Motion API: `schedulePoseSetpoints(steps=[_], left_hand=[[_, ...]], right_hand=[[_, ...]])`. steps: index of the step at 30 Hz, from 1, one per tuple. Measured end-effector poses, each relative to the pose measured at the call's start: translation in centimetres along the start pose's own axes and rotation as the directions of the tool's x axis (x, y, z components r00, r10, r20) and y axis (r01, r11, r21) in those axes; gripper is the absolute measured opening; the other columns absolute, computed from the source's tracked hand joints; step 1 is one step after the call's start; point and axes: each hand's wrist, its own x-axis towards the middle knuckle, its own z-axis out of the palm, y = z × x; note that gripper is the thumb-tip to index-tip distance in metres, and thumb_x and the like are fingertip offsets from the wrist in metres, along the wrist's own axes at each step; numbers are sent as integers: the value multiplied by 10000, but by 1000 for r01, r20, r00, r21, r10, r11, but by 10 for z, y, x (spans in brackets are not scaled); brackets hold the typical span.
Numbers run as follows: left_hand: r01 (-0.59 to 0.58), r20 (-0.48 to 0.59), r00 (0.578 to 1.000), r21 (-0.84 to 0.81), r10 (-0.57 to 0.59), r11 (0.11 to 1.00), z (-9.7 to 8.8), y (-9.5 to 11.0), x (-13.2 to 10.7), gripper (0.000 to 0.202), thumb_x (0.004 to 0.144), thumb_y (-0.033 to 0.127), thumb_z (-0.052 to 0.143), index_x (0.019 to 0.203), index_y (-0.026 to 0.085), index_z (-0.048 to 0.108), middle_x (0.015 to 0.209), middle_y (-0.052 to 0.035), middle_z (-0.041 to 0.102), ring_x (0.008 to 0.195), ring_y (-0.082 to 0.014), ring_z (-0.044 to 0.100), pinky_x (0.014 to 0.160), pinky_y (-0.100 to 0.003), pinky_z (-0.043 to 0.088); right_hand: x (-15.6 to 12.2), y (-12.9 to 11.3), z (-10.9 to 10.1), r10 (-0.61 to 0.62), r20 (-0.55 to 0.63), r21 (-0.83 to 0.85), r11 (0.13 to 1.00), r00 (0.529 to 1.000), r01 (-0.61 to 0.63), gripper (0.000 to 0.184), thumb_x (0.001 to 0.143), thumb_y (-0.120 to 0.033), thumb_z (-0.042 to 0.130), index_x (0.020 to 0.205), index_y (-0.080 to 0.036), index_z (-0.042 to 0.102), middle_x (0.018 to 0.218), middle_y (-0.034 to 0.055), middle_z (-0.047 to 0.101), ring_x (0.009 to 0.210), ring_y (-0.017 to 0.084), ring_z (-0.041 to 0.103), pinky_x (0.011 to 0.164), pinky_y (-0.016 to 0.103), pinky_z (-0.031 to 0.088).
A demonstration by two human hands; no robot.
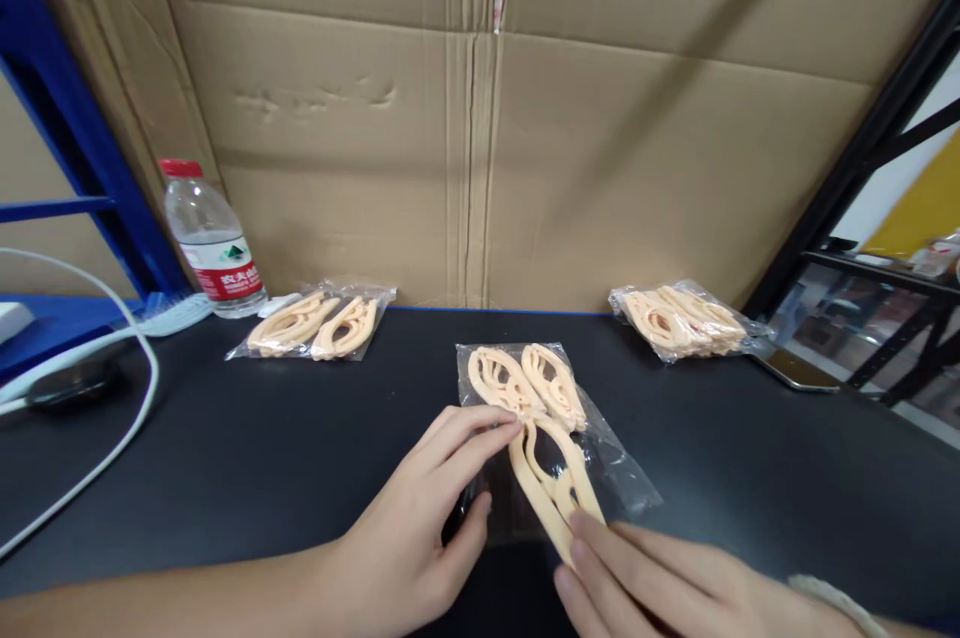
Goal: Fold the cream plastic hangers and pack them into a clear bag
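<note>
A beige plastic piece shaped like a folded clothes hanger (555,488) lies at a slant over a clear plastic bag (615,463). My right hand (652,568) pinches its near end. My left hand (442,508) rests its fingertips against the far end, with the thumb held apart from the fingers. Just beyond, two more beige folded hangers (510,380) lie side by side in the bag. The underside of the held piece is hidden, and I cannot tell whether its far end is inside the bag's mouth.
Bagged beige hangers lie at the back left (345,326) and back right (679,320) of the black table (300,448). A red-capped water bottle (214,243) stands at left, near a white cable (154,368). A phone (795,370) lies at right. Cardboard (337,148) walls the back.
</note>
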Motion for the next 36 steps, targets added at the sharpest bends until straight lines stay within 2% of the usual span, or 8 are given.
schedulePoseSetpoints(steps=[4,16,19,22,26,28,32,36], left_hand=[[11,12,1000,23,-11,1000,0,0,-2,602,849,35,417,1393,274,321,1391,-95,413,1288,-234,409,1078,-443,390],[-7,4,1000,10,7,1000,0,1,-2,629,823,35,442,1397,271,338,1410,-87,424,1270,-216,442,1069,-394,409],[5,13,1000,31,-5,1000,-1,3,-1,613,829,49,447,1389,275,344,1411,-80,425,1276,-213,436,1076,-394,396],[15,4,1000,52,-15,999,-4,3,-2,558,845,96,479,1362,278,377,1374,-73,469,1243,-225,470,1051,-395,413],[-53,-58,997,-16,52,998,-15,-6,0,391,847,135,431,1221,242,473,1290,-88,529,1165,-251,510,975,-406,450],[-102,-54,994,-66,99,993,-21,-13,3,348,799,104,404,1116,222,490,1217,-98,550,1088,-251,534,912,-411,472],[-167,47,985,-41,169,985,-26,-23,11,413,696,27,444,1066,210,469,1081,-92,543,962,-214,543,822,-359,497],[-207,143,971,83,194,975,-22,-24,13,343,783,44,510,1084,206,482,1049,-92,553,953,-204,538,827,-337,486]], right_hand=[[19,17,19,-31,-83,-45,999,996,28,240,837,-106,504,949,-75,714,935,99,718,876,242,677,679,282,584],[31,10,70,255,4,-144,957,967,-252,304,802,-27,425,963,39,674,983,281,683,922,337,676,690,399,587],[34,9,71,318,50,-180,935,947,-305,311,780,-9,445,989,63,665,988,288,679,920,340,678,680,387,594],[33,16,53,317,50,-131,942,947,-309,320,781,-19,440,996,43,669,995,262,689,942,317,675,722,370,595],[9,49,19,69,-113,100,993,991,-57,230,857,-155,494,986,-77,669,904,140,722,922,237,676,717,314,584],[-12,70,17,147,-179,144,982,973,-122,182,856,-161,504,965,-116,642,792,92,708,804,191,679,645,290,574],[-50,94,44,229,-154,244,951,961,-188,249,780,-138,503,1020,-140,568,916,107,680,875,206,666,658,312,569],[-61,91,64,189,-8,357,918,982,-174,296,823,-288,538,1067,-120,527,1074,163,625,1007,242,613,767,378,557]])
